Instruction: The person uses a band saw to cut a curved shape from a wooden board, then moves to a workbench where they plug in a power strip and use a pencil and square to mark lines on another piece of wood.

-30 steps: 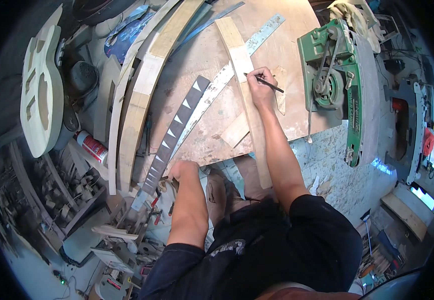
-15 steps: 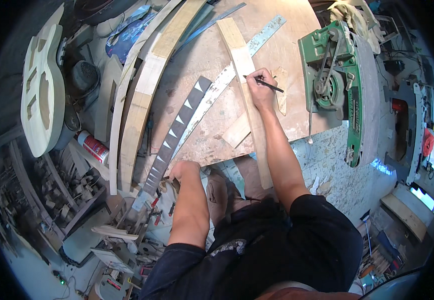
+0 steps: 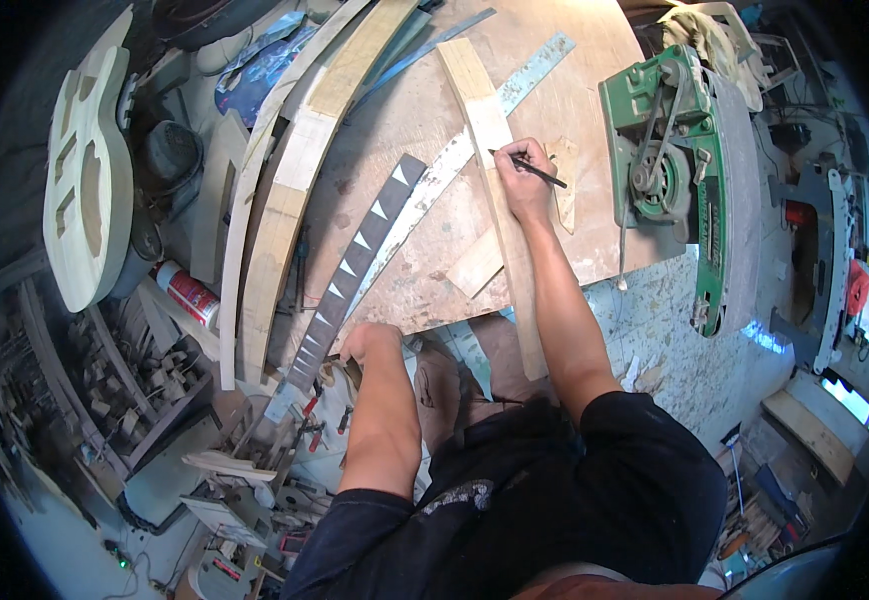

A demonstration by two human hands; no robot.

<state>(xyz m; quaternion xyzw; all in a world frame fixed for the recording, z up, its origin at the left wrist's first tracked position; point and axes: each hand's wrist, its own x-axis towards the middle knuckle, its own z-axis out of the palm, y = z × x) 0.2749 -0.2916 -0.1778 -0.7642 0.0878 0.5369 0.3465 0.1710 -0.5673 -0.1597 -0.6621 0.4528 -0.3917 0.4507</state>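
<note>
My right hand (image 3: pixel 524 182) grips a slim black pencil or pen (image 3: pixel 543 170), with its tip at a long wooden neck blank (image 3: pixel 503 215) on the workbench (image 3: pixel 375 145). The blank runs from the far side of the bench past its near edge. At that near edge, left of the blank, my left hand (image 3: pixel 371 342) is curled closed; its fingertips are hidden. Close to it lies a dark fretboard (image 3: pixel 360 262) with white triangular inlays. Alongside and partly under the fretboard, a pale, paint-worn straight strip (image 3: pixel 445 165) slants across the bench and passes beneath the blank.
A green belt sander (image 3: pixel 655 150) stands at the bench's right. Long wooden pieces (image 3: pixel 290 180) are stacked on the left, beyond them a pale guitar body (image 3: pixel 87 180) and a red-and-white can (image 3: pixel 187 292). Wood offcuts (image 3: pixel 477 262) lie near the blank.
The whole view has shifted very slightly. Both hands stay in place, with the pencil or pen still at the same spot on the neck blank.
</note>
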